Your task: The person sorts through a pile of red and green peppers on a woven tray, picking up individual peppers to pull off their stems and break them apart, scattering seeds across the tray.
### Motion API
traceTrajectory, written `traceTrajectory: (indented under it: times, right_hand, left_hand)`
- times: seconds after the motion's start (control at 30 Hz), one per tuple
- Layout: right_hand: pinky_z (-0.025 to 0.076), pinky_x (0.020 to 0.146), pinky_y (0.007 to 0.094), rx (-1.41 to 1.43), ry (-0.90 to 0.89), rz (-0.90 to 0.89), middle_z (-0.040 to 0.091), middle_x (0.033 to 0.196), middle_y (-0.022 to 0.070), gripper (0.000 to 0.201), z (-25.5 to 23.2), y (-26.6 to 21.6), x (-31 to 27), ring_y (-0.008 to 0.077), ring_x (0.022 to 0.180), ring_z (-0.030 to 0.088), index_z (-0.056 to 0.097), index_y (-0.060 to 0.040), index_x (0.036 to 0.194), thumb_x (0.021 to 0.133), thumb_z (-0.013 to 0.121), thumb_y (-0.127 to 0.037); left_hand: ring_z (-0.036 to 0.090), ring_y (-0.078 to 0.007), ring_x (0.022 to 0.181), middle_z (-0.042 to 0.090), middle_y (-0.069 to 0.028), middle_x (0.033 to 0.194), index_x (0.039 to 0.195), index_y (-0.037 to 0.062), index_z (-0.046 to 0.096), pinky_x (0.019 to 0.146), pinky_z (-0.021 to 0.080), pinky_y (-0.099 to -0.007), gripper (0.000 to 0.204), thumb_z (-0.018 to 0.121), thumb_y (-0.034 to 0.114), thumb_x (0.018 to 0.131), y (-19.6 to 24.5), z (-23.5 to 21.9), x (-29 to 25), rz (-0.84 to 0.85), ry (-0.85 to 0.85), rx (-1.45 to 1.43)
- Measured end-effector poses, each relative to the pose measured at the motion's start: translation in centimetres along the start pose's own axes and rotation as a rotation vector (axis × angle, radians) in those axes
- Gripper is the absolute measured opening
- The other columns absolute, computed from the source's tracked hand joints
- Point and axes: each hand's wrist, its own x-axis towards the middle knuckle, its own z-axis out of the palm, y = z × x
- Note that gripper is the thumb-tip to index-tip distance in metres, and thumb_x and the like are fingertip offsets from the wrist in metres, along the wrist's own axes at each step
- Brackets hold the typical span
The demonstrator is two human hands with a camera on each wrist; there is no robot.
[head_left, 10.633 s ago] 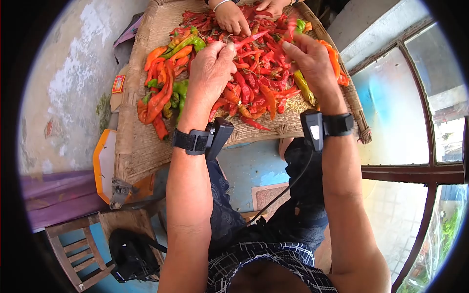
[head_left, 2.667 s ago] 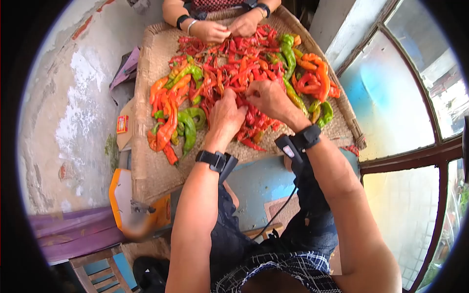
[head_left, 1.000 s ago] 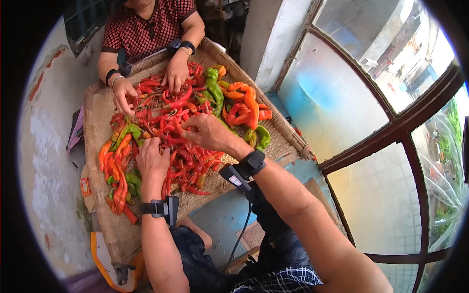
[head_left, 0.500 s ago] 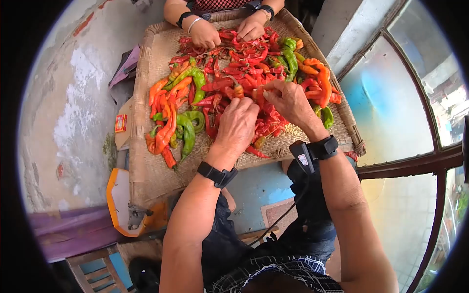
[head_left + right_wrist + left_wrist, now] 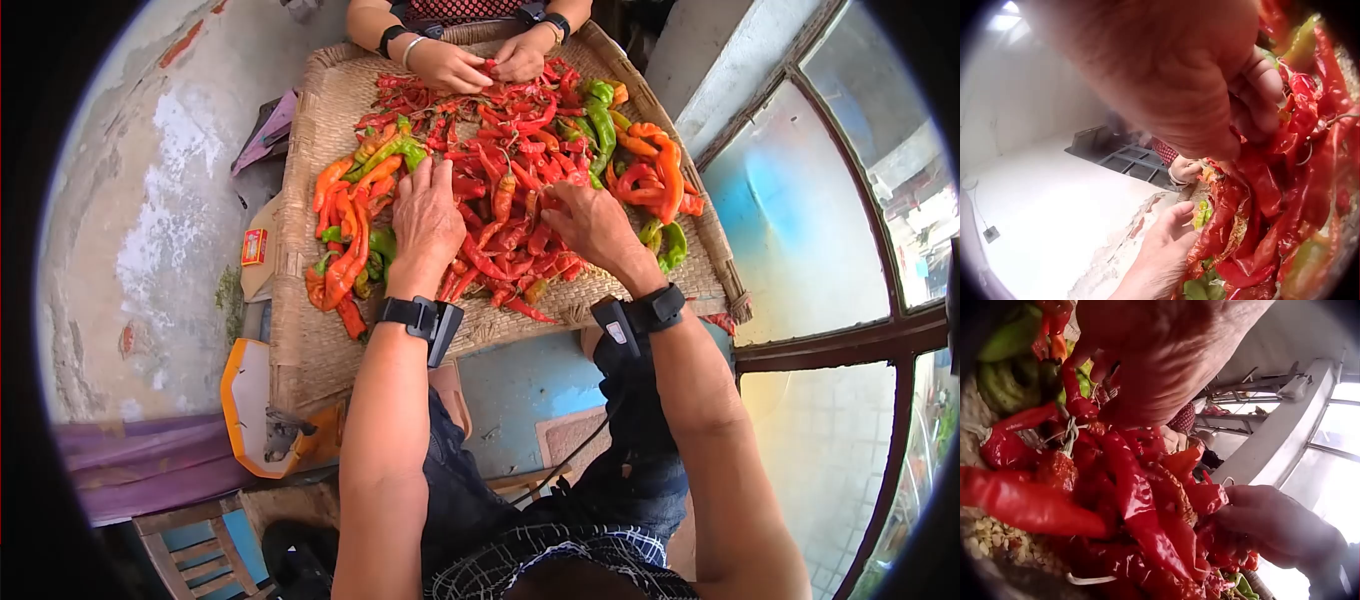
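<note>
Red chili peppers lie heaped on a large woven tray. My left hand is over the left side of the heap, its fingers extended; the right wrist view shows this left hand with thumb and fingers apart, beside wrinkled red peppers. At the heap's right side, my right hand has its fingers curled down among the peppers. In the left wrist view the right hand pinches a red chili pepper. An orange-red pepper with a stem lies between my hands.
Orange and green peppers sit in piles at the tray's left and right. Across the tray, another person's hands work at the red peppers. Loose pale seeds lie under the heap. A window stands right, a wall left.
Half a second ago my left hand was at the middle of the heap; it has moved left, its fingers straighter. My right hand has shifted slightly down. The other person's hands have come together.
</note>
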Motion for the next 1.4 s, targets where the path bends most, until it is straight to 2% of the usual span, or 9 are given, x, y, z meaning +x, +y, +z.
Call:
traceTrajectory:
  times: [0.1,0.23,0.3,0.53,0.77,0.83,1.17,1.27,1.4]
  right_hand:
    - [0.047,0.064,0.0443,-0.003,-0.010,-0.006,0.059,0.072,0.0219,0.021,-0.4,-0.1,-0.3,0.0393,0.073,0.060,0.057,0.0002,0.091,0.080,0.064,-0.017]
    - [0.048,0.065,0.0434,-0.101,-0.068,0.008,0.060,0.074,0.0225,0.021,-1.1,-0.5,-0.5,0.0394,0.074,0.060,0.058,-0.0015,0.092,0.080,0.064,-0.018]
    - [0.048,0.065,0.0433,-0.092,-0.069,-0.005,0.060,0.074,0.0225,0.021,-1.1,-0.5,-0.5,0.0394,0.074,0.060,0.059,-0.0021,0.092,0.080,0.064,-0.018]
    - [0.050,0.062,0.0458,-0.097,0.122,0.044,0.062,0.068,0.0194,0.018,-1.0,-1.9,0.7,0.0391,0.068,0.062,0.063,-0.0035,0.077,0.081,0.059,-0.021]
    - [0.050,0.063,0.0448,-0.026,0.121,0.035,0.063,0.072,0.0191,0.017,-1.0,-2.8,1.4,0.0381,0.070,0.062,0.063,-0.0031,0.080,0.081,0.059,-0.019]
    - [0.050,0.064,0.0443,0.005,0.147,-0.018,0.063,0.073,0.0193,0.014,-1.1,-3.2,1.4,0.0378,0.071,0.062,0.064,-0.0033,0.081,0.080,0.060,-0.017]
    - [0.051,0.067,0.0417,-0.094,0.154,-0.235,0.059,0.086,0.0162,0.018,1.6,-4.5,1.6,0.0347,0.077,0.062,0.063,-0.0049,0.093,0.076,0.065,-0.013]
    - [0.052,0.067,0.0417,-0.218,0.115,-0.181,0.059,0.087,0.0164,0.016,2.5,-4.2,2.1,0.0352,0.077,0.062,0.062,-0.0051,0.090,0.078,0.062,-0.016]
    - [0.049,0.069,0.0435,-0.190,0.027,-0.036,0.060,0.088,0.0171,0.013,1.6,-5.2,2.3,0.0358,0.081,0.061,0.061,-0.0052,0.091,0.082,0.059,-0.014]
  left_hand:
    - [0.047,-0.0374,0.113,0.045,-0.0181,0.132,0.128,0.0064,0.045,0.092,0.040,-0.0481,0.052,0.054,0.002,0.077,0.3,0.3,0.3,-0.091,-0.136,-0.002]
    - [0.056,-0.0327,0.103,0.061,-0.0159,0.110,0.117,0.0070,0.051,0.084,0.042,-0.0467,0.040,0.055,0.005,0.077,1.0,0.2,0.8,-0.108,-0.295,0.076]
    - [0.062,-0.0315,0.094,0.066,-0.0146,0.096,0.100,0.0060,0.058,0.080,0.042,-0.0462,0.021,0.054,0.010,0.080,1.6,0.4,0.7,-0.113,-0.279,0.095]
    - [0.064,-0.0337,0.088,0.065,-0.0193,0.093,0.097,0.0002,0.055,0.079,0.048,-0.0459,0.019,0.057,0.005,0.079,4.3,-0.9,-1.7,0.019,-0.281,0.112]
    - [0.059,-0.0426,0.086,0.062,-0.0244,0.092,0.098,-0.0030,0.054,0.078,0.048,-0.0475,0.023,0.053,-0.002,0.075,2.0,-2.0,-2.4,0.057,-0.110,-0.367]
    - [0.061,-0.0354,0.093,0.062,-0.0225,0.098,0.107,-0.0012,0.056,0.081,0.049,-0.0417,0.031,0.059,-0.001,0.077,1.7,-2.8,-2.4,-0.026,-0.247,-0.348]
    - [0.063,-0.0252,0.069,0.063,-0.0142,0.073,0.091,0.0019,0.059,0.063,0.049,-0.0343,0.011,0.058,0.003,0.079,1.9,-5.0,-2.2,0.016,-0.102,-0.481]
    - [0.059,-0.0129,0.070,0.061,-0.0046,0.075,0.089,0.0024,0.058,0.065,0.048,-0.0276,0.008,0.056,0.004,0.082,2.5,-6.0,-1.9,-0.054,-0.108,-0.644]
    - [0.059,-0.0098,0.074,0.060,-0.0027,0.082,0.096,0.0026,0.057,0.067,0.049,-0.0227,0.010,0.052,0.007,0.088,0.9,-5.3,-1.0,-0.152,-0.002,-0.903]
